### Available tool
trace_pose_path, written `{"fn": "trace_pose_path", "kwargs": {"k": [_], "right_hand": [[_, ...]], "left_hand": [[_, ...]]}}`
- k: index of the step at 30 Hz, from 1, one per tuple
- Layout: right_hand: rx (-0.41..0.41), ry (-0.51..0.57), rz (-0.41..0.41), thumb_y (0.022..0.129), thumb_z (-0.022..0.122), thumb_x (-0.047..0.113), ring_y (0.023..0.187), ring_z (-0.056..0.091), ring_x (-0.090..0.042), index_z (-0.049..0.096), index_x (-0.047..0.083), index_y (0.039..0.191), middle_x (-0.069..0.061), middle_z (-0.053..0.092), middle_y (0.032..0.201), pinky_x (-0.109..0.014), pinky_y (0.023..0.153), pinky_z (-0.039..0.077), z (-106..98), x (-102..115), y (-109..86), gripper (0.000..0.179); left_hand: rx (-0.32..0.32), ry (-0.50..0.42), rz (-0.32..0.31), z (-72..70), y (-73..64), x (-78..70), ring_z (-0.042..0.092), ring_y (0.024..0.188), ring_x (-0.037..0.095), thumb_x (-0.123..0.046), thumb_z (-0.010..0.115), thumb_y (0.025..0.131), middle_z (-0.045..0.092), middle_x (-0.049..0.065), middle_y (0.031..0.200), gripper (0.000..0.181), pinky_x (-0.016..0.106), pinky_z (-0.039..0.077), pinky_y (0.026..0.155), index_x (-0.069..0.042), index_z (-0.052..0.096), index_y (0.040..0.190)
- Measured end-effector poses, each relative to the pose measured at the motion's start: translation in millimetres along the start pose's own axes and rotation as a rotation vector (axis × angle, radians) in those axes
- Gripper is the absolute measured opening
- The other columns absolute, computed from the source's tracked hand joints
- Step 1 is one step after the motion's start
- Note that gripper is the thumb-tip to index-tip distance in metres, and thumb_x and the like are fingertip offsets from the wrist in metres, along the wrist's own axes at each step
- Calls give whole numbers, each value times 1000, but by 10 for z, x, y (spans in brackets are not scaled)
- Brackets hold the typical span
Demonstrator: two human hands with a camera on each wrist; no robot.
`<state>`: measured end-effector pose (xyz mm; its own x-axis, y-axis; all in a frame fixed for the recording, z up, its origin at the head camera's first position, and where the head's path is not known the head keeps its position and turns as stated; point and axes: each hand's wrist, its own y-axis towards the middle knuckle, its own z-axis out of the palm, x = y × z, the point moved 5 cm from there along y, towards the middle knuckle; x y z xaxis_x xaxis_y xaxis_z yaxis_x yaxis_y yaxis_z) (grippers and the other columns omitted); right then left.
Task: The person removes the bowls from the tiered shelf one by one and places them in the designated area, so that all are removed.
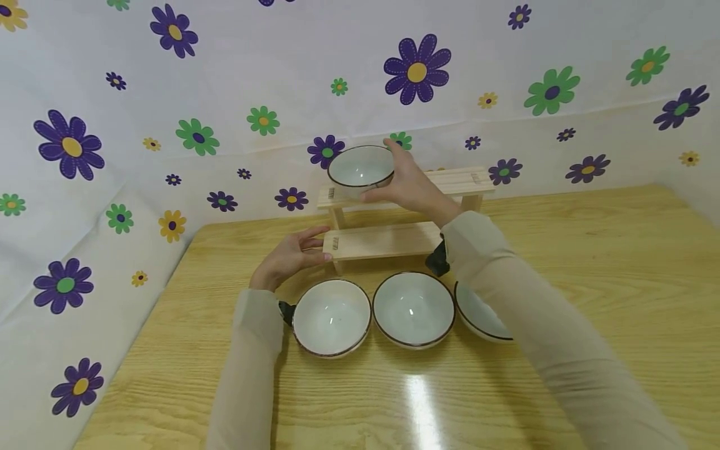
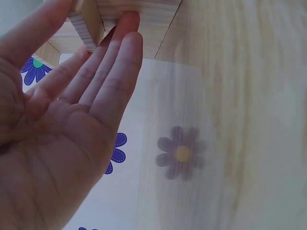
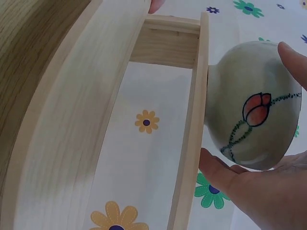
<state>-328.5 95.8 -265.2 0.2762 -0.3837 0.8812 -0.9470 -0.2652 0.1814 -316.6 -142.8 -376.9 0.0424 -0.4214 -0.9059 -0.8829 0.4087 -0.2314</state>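
My right hand (image 1: 413,184) grips a white bowl (image 1: 360,165) with a dark rim, thumb and fingers on either side of it. The bowl is upright at the left end of the upper board of a two-step wooden rack (image 1: 388,240). In the right wrist view, the bowl's outside (image 3: 240,105) shows a red bud on a green stem, and its foot meets the board. My left hand (image 1: 289,256) holds the left end of the lower board, its thumb at the front corner and its fingers behind. In the left wrist view, those fingers (image 2: 117,79) reach past the wood, nearly straight.
Three more dark-rimmed bowls stand in a row before the rack: a left bowl (image 1: 332,319), a middle bowl (image 1: 413,309) and a right bowl (image 1: 478,312) partly hidden by my right sleeve. A flower-patterned cloth (image 1: 225,75) hangs behind the wood-grain table (image 1: 590,269).
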Motion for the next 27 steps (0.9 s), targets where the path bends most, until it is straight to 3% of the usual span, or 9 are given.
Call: {"fn": "trace_pose_path", "kwargs": {"k": [7, 16, 27], "right_hand": [[-27, -40, 29, 81, 88, 16, 145, 36, -38, 11, 3, 164, -22, 25, 162, -48, 119, 36, 83, -10, 21, 114], [-67, -77, 47, 79, 90, 21, 146, 33, -38, 11, 2, 164, -23, 25, 162, -49, 121, 32, 129, -34, 50, 118], [-100, -248, 79, 80, 90, 35, 148, 31, -40, 13, -4, 163, -27, 24, 164, -50, 121, 31, 46, -18, 16, 120]], "left_hand": [[-6, 14, -13, -13, -5, 25, 46, 142, 38, -13, 74, 96, 45, 22, 156, 75, 53, 38, 116, -12, 37, 161], [-3, 6, -18, -17, -6, 43, 49, 139, 38, -13, 74, 96, 47, 22, 155, 75, 53, 39, 116, -12, 37, 161], [4, 5, 2, -3, 19, 10, 53, 136, 37, -11, 74, 96, 51, 22, 152, 75, 51, 41, 115, -11, 36, 161]]}}
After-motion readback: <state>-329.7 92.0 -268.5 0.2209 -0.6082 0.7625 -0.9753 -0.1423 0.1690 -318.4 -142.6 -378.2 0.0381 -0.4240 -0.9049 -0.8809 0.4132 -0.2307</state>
